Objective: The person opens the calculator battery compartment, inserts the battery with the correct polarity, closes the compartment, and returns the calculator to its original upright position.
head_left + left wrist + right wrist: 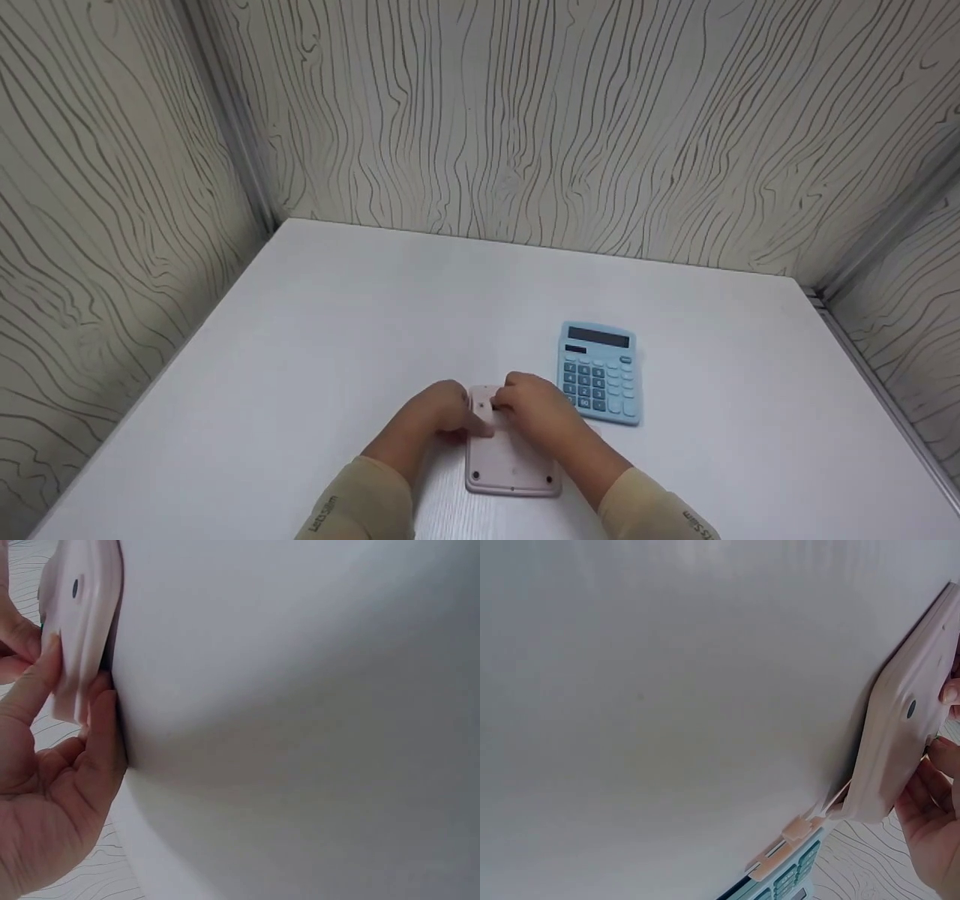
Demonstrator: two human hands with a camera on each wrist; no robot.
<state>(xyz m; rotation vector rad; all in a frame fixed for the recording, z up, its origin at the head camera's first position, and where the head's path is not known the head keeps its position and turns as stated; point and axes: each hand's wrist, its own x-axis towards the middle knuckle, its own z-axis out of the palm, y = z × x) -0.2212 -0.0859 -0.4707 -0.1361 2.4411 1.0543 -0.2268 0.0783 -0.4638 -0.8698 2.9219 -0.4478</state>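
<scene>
A pink calculator point(512, 457) lies face down near the front of the white table point(337, 337), its back uppermost; the left hand point(439, 417) pinches its far left corner, thumb on the back and fingers curled under the edge, lifting that end slightly; the right hand point(536, 409) grips the far right corner the same way. Just beside it, to the right and further back, sits a blue calculator point(600, 371), keys up, apart from the hands. I'd worry the thin casing could slip from so shallow a pinch and clap back down, or a small loose pink tab point(799, 829), visible by the raised edge, could skid off; two calculators, one tab, two hands.
</scene>
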